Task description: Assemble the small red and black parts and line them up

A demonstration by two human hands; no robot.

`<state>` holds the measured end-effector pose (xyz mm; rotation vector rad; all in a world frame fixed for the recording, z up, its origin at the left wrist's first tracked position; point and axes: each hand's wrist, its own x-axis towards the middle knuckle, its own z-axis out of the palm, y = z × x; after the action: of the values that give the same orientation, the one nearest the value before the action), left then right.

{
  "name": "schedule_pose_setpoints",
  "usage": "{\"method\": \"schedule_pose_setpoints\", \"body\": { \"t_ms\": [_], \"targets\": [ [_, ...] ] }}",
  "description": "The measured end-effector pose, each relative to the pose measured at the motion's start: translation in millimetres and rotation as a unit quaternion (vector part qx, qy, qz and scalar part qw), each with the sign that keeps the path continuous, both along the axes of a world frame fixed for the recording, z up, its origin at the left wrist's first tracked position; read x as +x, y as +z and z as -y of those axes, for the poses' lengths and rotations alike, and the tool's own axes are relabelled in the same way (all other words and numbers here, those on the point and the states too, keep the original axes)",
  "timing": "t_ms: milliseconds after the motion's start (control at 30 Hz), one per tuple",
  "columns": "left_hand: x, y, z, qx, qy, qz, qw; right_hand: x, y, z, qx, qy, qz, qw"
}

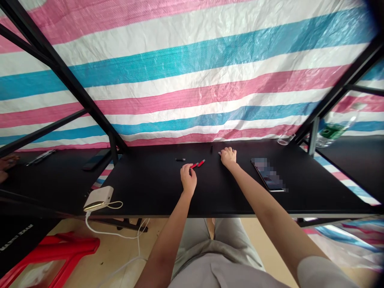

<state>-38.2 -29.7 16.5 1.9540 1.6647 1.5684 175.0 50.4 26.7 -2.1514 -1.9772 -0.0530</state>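
Over the middle of the black table (150,192), my left hand (189,182) pinches a small red stick (194,165) that looks like a USB stick with a silvery end. Touching or close to its tip lies a second red stick (201,163) of the same kind. A black stick with a pale end (180,159) rests just beyond my left hand. Farther back and to the right, my right hand (229,156) is closed, palm down. A small greyish tip pokes out at its left side; the rest is hidden by the fingers. Near it lies a small black piece (211,149).
A phone (268,175) lies right of my right arm. At the back right stand a clear cup (286,139) and a plastic bottle (331,134). A white cabled box (99,199) sits at the front left edge. Black metal frame bars (69,80) flank the table before a striped sheet (192,88).
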Motion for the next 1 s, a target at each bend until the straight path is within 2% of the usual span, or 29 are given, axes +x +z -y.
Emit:
{"method": "schedule_pose_setpoints", "body": {
  "t_ms": [133, 300, 533, 767, 1000],
  "targets": [
    [0.6, 1.7, 1.8, -0.005, -0.010, -0.011, 1.000, 0.0, 2.2, -3.7, 0.002, 0.016, -0.002, 1.000],
    [-0.3, 1.2, 2.4, -0.005, -0.016, -0.011, 1.000, -0.9, 15.0, -21.6, -0.007, 0.032, 0.010, 0.999],
    [-2.2, 0.2, 2.0, 0.000, -0.017, -0.010, 1.000, -3.9, 20.7, -49.9, -0.104, 0.022, -0.022, 0.994],
    [-0.6, 2.2, 2.1, -0.002, -0.019, -0.018, 1.000, -12.8, 24.7, -62.0, -0.144, 0.004, -0.041, 0.989],
    [7.8, 7.3, -6.4, -0.079, -0.009, -0.089, 0.993, -17.1, 28.1, -64.2, -0.154, -0.003, -0.061, 0.986]
  ]
}}
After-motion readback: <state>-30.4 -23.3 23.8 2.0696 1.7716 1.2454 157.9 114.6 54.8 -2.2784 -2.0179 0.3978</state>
